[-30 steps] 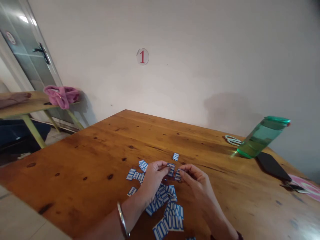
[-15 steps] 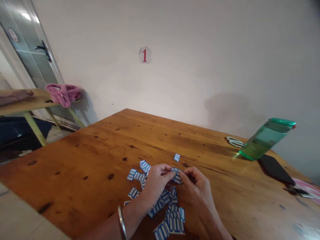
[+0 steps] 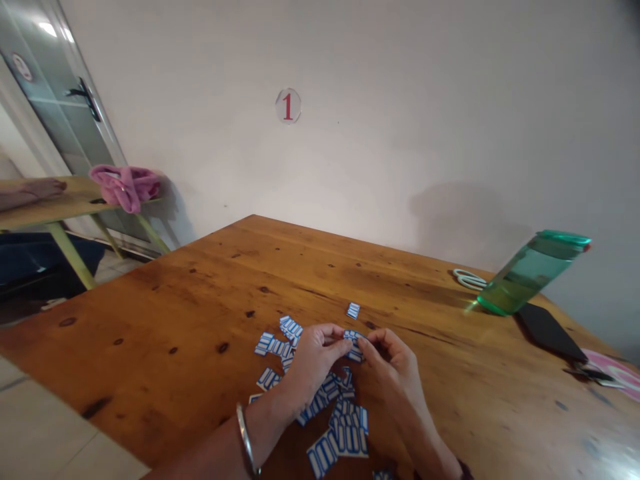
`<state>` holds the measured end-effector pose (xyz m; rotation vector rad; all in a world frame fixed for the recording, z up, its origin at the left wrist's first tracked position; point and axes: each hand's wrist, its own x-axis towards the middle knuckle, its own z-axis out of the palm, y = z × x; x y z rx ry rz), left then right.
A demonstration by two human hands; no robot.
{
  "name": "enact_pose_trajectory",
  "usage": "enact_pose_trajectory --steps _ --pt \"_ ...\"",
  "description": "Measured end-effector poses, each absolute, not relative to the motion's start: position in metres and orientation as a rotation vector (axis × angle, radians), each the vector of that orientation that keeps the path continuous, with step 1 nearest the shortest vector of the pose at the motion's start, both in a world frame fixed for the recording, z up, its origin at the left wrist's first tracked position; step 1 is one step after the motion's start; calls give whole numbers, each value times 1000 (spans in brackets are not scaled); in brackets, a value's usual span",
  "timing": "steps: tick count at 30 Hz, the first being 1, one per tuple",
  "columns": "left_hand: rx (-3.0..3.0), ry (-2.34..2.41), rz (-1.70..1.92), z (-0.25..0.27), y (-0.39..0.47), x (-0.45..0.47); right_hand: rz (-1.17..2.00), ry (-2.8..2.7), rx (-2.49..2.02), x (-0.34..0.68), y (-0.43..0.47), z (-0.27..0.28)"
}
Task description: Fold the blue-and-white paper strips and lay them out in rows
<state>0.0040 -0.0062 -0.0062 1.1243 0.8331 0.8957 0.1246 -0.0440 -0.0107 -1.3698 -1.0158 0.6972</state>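
Between my two hands is a small piece with blue and white stripes (image 3: 354, 348), like a puzzle piece; it may be more than one piece joined. My left hand (image 3: 320, 353), with a silver bangle at the wrist, pinches its left side. The thumb and fingers of my right hand (image 3: 393, 367) close on its right side. Many loose pieces of the same pattern (image 3: 350, 433) lie in a pile below and partly under my left hand. A single striped piece (image 3: 353, 311) lies apart, just beyond my hands.
On the right of the wooden table (image 3: 175, 293) a green bottle (image 3: 533, 273) stands, with a white cable (image 3: 469, 279), a black phone-like slab (image 3: 553, 333) and keys (image 3: 595, 375) nearby. Left, another table (image 3: 35, 212) holds a pink cloth (image 3: 127, 187) and a person's forearm (image 3: 30, 191).
Both hands keep their hold on the striped piece with hardly any movement. The view has tilted slightly, and one more striped piece shows at the bottom edge.
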Motion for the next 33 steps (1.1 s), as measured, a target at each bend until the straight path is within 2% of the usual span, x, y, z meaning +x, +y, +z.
enact_pose_trajectory --steps 8,21,33 --pt "1138 808 883 -10 -5 5 858 -966 -1315 122 -45 -4" --pt "1137 822 928 -11 -7 4 851 -961 -1314 122 -45 -8" --pt "1114 785 893 -11 -5 7 557 -1140 -1445 117 -47 -14"
